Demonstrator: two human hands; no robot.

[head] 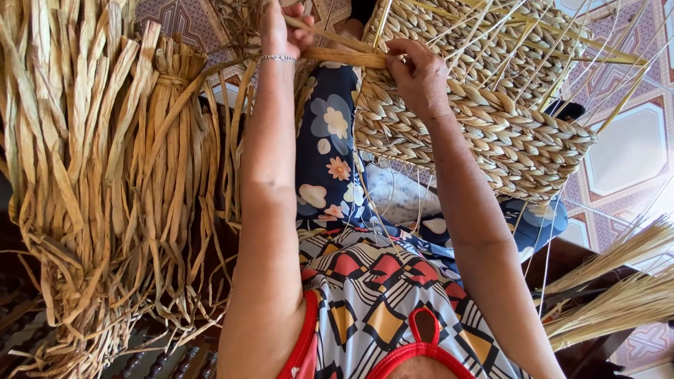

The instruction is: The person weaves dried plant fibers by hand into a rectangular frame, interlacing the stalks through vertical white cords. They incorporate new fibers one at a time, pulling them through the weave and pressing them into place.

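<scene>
- The woven basket (484, 119), braided from thick dried fibre, rests on the person's lap and is the landmark for everything below.
- The right hand (420, 76) lies on the basket's near upper edge, fingers curled tight, pinching the twisted fibre strand (344, 55) where it enters the weave.
- The left hand (282, 29) is just beside the basket's left edge, near the top of the view; its fingers close on the strand's free end, pulling it away from the basket. A silver bracelet (278, 59) sits on that wrist.
- The strand runs taut between the two hands, touching the basket's edge.
- Thin pale stakes (505, 35) stick out of the basket's far side, fanning up and right.
- Well to the left of the basket hang bundles of dried fibre (98, 175); below it to the right lies a sheaf of thin reeds (618, 281). Patterned floor tiles (632, 154) show beyond its right side.
- Risk, as I judge it: if the left hand pulls too hard, the dry strand could fray or snap at the pinch point.
- If the right hand's pinch slackens, the twist may unwind and the last row loosen.
- The springy stakes could catch a forearm or get bent if the basket tips off the lap.
</scene>
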